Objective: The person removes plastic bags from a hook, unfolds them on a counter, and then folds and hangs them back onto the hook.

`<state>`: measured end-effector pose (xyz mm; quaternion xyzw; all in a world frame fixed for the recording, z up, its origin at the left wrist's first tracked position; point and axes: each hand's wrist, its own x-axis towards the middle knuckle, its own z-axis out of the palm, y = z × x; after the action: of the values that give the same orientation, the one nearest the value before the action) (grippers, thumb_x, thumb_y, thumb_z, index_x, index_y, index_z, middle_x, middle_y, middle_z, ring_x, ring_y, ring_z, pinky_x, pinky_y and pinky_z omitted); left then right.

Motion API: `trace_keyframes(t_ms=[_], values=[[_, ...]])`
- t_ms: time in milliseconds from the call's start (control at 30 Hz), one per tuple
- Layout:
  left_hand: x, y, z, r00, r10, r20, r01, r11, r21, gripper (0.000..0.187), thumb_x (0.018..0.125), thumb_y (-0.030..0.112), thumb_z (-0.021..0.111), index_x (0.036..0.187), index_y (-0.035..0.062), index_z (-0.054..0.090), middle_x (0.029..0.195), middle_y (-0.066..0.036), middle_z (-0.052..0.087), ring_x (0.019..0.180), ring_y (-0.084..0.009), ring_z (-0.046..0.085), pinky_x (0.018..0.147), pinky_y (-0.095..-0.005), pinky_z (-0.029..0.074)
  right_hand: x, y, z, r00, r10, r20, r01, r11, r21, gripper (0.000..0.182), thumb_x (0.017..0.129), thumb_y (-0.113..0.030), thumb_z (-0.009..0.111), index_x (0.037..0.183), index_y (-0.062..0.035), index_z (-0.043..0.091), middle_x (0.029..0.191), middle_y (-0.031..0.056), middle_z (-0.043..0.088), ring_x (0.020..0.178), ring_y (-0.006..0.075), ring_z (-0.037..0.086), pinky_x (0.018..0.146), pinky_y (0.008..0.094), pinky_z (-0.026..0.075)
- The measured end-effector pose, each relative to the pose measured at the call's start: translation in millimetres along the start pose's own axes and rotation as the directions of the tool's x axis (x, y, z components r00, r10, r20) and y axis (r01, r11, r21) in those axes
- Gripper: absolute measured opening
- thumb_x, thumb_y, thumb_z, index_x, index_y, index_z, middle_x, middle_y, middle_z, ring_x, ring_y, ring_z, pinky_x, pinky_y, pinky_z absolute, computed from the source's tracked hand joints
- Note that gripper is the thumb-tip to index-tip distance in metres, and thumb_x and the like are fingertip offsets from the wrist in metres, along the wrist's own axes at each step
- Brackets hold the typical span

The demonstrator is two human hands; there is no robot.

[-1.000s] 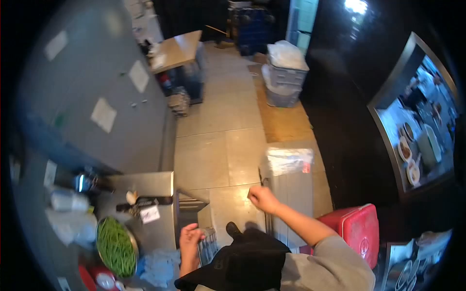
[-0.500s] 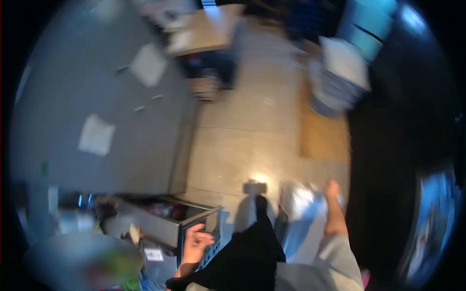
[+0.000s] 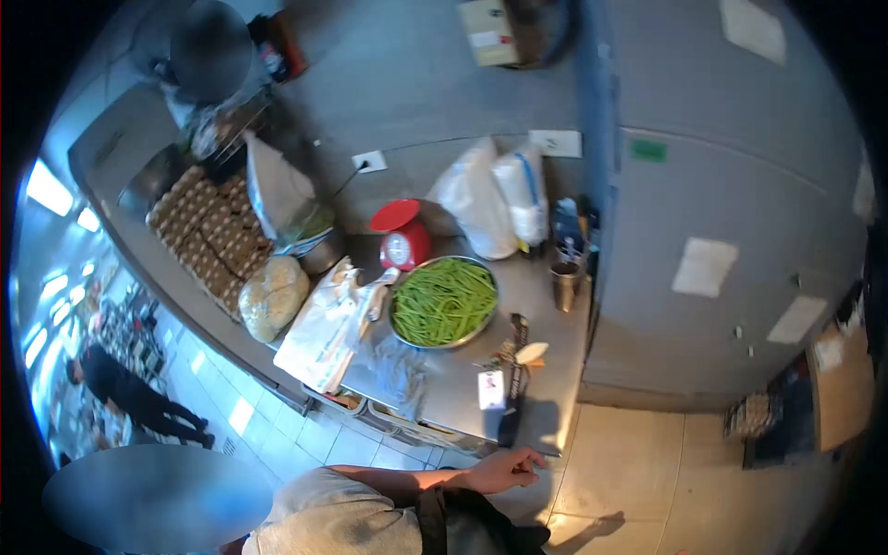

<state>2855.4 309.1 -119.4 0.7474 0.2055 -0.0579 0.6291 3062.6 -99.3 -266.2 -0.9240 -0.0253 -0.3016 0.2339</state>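
Note:
My left hand (image 3: 504, 470) hangs just off the front edge of the steel counter (image 3: 462, 407), fingers loosely bent and apart, holding nothing that I can see. My right hand is out of view. Nearest to the left hand on the counter lie a black strap (image 3: 510, 421), a white card (image 3: 491, 390) and what looks like a pale wooden spoon (image 3: 531, 353). Further in stands a steel bowl of green beans (image 3: 444, 301). A red kitchen scale (image 3: 400, 242) is behind it, and white plastic bags (image 3: 324, 328) lie to its left.
Stacked egg trays (image 3: 208, 240) and a tied bag (image 3: 274, 298) fill the counter's left part. A metal cup (image 3: 565, 282) stands near its right end. A tall grey cabinet (image 3: 675, 213) rises beyond, with tiled floor (image 3: 620, 462) in front. A person in dark clothes (image 3: 139, 393) is far left.
The view has swung left from the floor and cabinet onto the counter. My right hand has left the view; my left hand now shows beside the counter's edge.

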Motion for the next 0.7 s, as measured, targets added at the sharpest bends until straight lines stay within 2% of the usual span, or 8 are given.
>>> trace_keyframes(t_ms=[133, 200, 233, 267, 333, 400, 467, 700], values=[[-49, -28, -70, 0.978, 0.055, -0.199, -0.068, 0.996, -0.063, 0.030, 0.087, 0.015, 0.058, 0.113, 0.0033, 0.048, 0.084, -0.005, 0.056, 0.082, -0.0111, 0.054, 0.074, -0.0257, 0.043, 87, -224, -28, 0.986, -0.101, -0.131, 0.157, 0.825, 0.542, 0.027, 0.077, -0.021, 0.068, 0.092, 0.0014, 0.063, 0.089, 0.0174, 0.062, 0.082, 0.0271, 0.058, 0.076, 0.0387, 0.046], [-75, -79, -102, 0.933, 0.146, -0.330, -0.162, 0.987, -0.021, 0.030, 0.086, 0.016, 0.059, 0.111, 0.0048, 0.050, 0.083, -0.005, 0.057, 0.080, -0.0110, 0.054, 0.072, -0.0255, 0.043, 78, -341, -21, 0.884, -0.378, -0.276, 0.462, 0.609, 0.645, 0.020, 0.075, 0.005, 0.052, 0.090, -0.0014, 0.062, 0.076, 0.0134, 0.057, 0.069, 0.0269, 0.054, 0.063, 0.0347, 0.045], [-88, -105, -123, 0.876, 0.231, -0.422, -0.241, 0.970, 0.031, 0.030, 0.084, 0.018, 0.061, 0.110, 0.0062, 0.052, 0.083, -0.005, 0.058, 0.078, -0.0107, 0.055, 0.070, -0.0254, 0.044, 59, -401, -27, 0.867, -0.428, -0.255, 0.458, 0.482, 0.747, 0.022, 0.072, 0.009, 0.054, 0.089, -0.0019, 0.061, 0.076, 0.0115, 0.055, 0.068, 0.0255, 0.053, 0.062, 0.0332, 0.045], [-109, -109, -149, 0.935, 0.003, -0.355, -0.098, 0.963, -0.251, 0.031, 0.084, 0.019, 0.062, 0.111, 0.0062, 0.052, 0.083, -0.004, 0.058, 0.078, -0.0103, 0.056, 0.071, -0.0248, 0.044, 37, -461, -33, 0.843, -0.482, -0.241, 0.435, 0.344, 0.832, 0.024, 0.069, 0.012, 0.055, 0.088, -0.0023, 0.060, 0.076, 0.0097, 0.053, 0.067, 0.0241, 0.052, 0.060, 0.0317, 0.044], [-162, -129, -193, 0.902, 0.059, -0.427, -0.237, 0.895, -0.378, 0.030, 0.084, 0.016, 0.062, 0.110, 0.0054, 0.053, 0.082, -0.004, 0.059, 0.078, -0.0105, 0.056, 0.072, -0.0235, 0.043, -1, -563, -50, 0.684, -0.624, -0.379, 0.591, 0.168, 0.789, 0.025, 0.068, 0.013, 0.056, 0.087, -0.0022, 0.060, 0.078, 0.0106, 0.054, 0.066, 0.0218, 0.051, 0.059, 0.0286, 0.043], [-206, -159, -251, 0.845, 0.041, -0.533, -0.283, 0.880, -0.381, 0.028, 0.084, 0.012, 0.061, 0.110, 0.0047, 0.053, 0.083, -0.005, 0.060, 0.080, -0.0107, 0.056, 0.072, -0.0230, 0.043, -39, -655, -72, 0.611, -0.681, -0.404, 0.553, 0.002, 0.833, 0.026, 0.065, 0.015, 0.059, 0.085, -0.0015, 0.060, 0.076, 0.0106, 0.054, 0.062, 0.0223, 0.052, 0.055, 0.0271, 0.042], [-255, -187, -300, 0.764, -0.016, -0.645, -0.221, 0.933, -0.284, 0.027, 0.084, 0.009, 0.060, 0.109, 0.0041, 0.053, 0.084, -0.005, 0.060, 0.080, -0.0112, 0.057, 0.073, -0.0226, 0.043, -67, -731, -87, 0.530, -0.708, -0.466, 0.578, -0.100, 0.810, 0.022, 0.066, 0.012, 0.063, 0.083, -0.0015, 0.060, 0.074, 0.0117, 0.054, 0.062, 0.0228, 0.054, 0.054, 0.0284, 0.042], [-382, -206, -396, 0.254, -0.255, -0.933, -0.417, 0.842, -0.344, 0.021, 0.081, 0.000, 0.057, 0.102, 0.0028, 0.054, 0.078, -0.006, 0.058, 0.076, -0.0129, 0.056, 0.069, -0.0240, 0.045, -115, -894, -137, 0.324, -0.799, -0.507, 0.481, -0.323, 0.815, 0.019, 0.072, 0.005, 0.064, 0.090, -0.0016, 0.060, 0.076, 0.0104, 0.058, 0.065, 0.0232, 0.057, 0.057, 0.0295, 0.046]])
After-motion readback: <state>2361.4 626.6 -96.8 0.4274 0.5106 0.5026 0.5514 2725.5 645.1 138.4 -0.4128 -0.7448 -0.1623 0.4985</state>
